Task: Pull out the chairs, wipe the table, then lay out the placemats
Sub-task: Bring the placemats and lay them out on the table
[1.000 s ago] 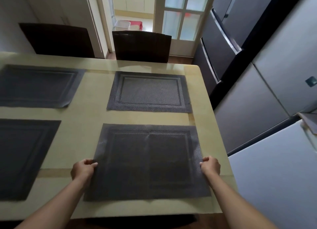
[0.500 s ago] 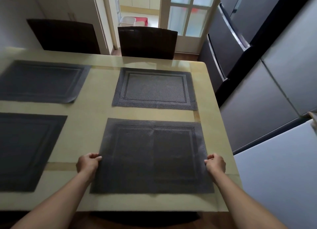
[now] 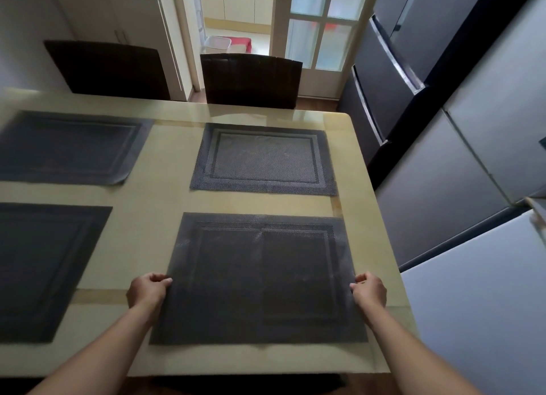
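Beige table (image 3: pixel 165 241) carries four dark placemats. Nearest placemat (image 3: pixel 260 279) lies flat at near right; left hand (image 3: pixel 147 289) pinches its left edge, right hand (image 3: pixel 369 289) its right edge.

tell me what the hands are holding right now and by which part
Both hold the near right placemat, which lies flat on the table: the left hand grips its left edge, the right hand its right edge, each about halfway along.
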A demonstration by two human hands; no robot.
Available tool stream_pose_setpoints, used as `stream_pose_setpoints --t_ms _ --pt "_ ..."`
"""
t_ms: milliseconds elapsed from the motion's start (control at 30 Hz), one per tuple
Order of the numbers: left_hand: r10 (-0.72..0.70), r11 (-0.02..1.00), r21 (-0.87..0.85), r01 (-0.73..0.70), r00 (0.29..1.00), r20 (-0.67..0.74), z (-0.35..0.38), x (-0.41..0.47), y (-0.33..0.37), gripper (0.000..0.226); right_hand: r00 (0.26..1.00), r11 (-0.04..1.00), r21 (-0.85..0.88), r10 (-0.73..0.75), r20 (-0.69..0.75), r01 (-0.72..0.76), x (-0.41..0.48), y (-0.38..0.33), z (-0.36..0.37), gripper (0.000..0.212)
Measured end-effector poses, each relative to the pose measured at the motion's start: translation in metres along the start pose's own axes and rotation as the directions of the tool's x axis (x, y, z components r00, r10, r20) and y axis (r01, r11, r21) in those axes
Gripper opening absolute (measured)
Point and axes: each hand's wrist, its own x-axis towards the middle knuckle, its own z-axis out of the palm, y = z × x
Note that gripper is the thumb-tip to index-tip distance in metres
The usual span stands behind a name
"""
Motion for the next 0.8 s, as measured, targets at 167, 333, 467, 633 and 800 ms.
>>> stream_pose_setpoints --t_ms 167,333,467,633,800 --pt "0.005 1.0 0.0 -0.005 1.0 -0.006 0.0 0.0011 -0.0004 0.011 1.0 1.0 -0.001 -0.007 -0.005 0.007 0.0002 0.0013 0.0007 0.016" --pt "0.007 1.0 -0.003 -0.007 1.0 -0.01 0.0 0.0026 -0.0012 0.008 1.0 1.0 -0.001 -0.008 -0.01 0.008 -0.0004 0.0007 0.0008 0.016" --pt "0.013 1.0 0.009 -0.013 1.0 0.003 -0.0006 0.0032 -0.0019 0.009 1.0 1.0 0.007 -0.004 -0.013 0.004 -0.0006 0.001 0.0009 0.014" --pt "0.028 0.999 0.018 -0.028 0.999 0.02 -0.0005 0.0061 -0.0042 0.008 1.0 1.0 -0.004 0.005 -0.01 -0.005 -0.0003 0.0006 0.0002 0.014" --pt "0.053 0.998 0.019 -0.054 0.998 0.03 0.0 0.0084 -0.0068 0.006 1.0 1.0 0.001 0.001 -0.002 -0.001 0.0005 0.0019 0.0019 0.011"
